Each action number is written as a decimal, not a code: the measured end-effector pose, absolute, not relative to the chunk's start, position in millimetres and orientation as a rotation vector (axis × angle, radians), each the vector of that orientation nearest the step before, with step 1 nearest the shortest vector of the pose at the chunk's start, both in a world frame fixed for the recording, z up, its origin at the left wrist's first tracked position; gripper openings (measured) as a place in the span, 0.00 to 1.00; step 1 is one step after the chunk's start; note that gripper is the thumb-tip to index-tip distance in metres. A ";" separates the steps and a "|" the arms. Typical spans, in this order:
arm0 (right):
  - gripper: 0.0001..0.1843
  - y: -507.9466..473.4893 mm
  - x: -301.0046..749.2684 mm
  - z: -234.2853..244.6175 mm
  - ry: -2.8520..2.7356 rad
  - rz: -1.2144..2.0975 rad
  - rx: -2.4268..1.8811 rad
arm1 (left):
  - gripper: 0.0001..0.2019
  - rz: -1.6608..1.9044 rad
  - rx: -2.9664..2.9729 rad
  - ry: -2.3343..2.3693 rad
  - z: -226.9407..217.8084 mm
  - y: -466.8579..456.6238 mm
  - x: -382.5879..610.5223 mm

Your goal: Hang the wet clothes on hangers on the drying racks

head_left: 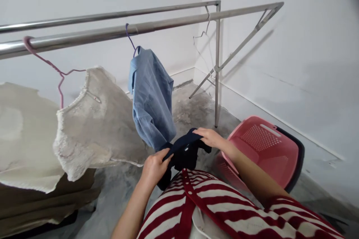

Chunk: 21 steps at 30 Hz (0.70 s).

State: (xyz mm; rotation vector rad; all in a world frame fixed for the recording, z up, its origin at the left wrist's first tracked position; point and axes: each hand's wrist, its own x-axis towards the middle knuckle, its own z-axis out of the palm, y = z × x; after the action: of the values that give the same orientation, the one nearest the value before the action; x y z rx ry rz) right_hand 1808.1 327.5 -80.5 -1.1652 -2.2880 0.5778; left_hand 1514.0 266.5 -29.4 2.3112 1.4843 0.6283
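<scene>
A dark navy garment (183,143) is stretched between my two hands, just in front of my striped top. My left hand (156,166) is closed on one end of its edge, thumb on top. At the other end my right hand (208,136) grips the same edge, and dark cloth hangs below. A small white label shows on the inside of the garment; its exact kind is hard to make out. Right behind my left hand hangs a light blue denim shirt (153,95) on a purple hanger (130,40).
A metal drying rack (174,21) crosses the view. On its left a cream lace-edged top (103,115) hangs from a pink hanger (53,65), and a bare white hanger (206,26) hangs at the right. A pink basket (269,149) stands on the right by the wall.
</scene>
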 end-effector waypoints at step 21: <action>0.10 544.4 1868.5 108.6 -1.236 0.078 -1.535 | 0.17 0.905 2.601 1.139 -26.5 238.2 1558.7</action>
State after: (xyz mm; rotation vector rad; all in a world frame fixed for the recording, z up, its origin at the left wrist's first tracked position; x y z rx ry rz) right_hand 1868.5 544.4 108.6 -1.5355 -1.2364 0.0776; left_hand 1558.7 238.2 -26.5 2.6009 1.1388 0.9046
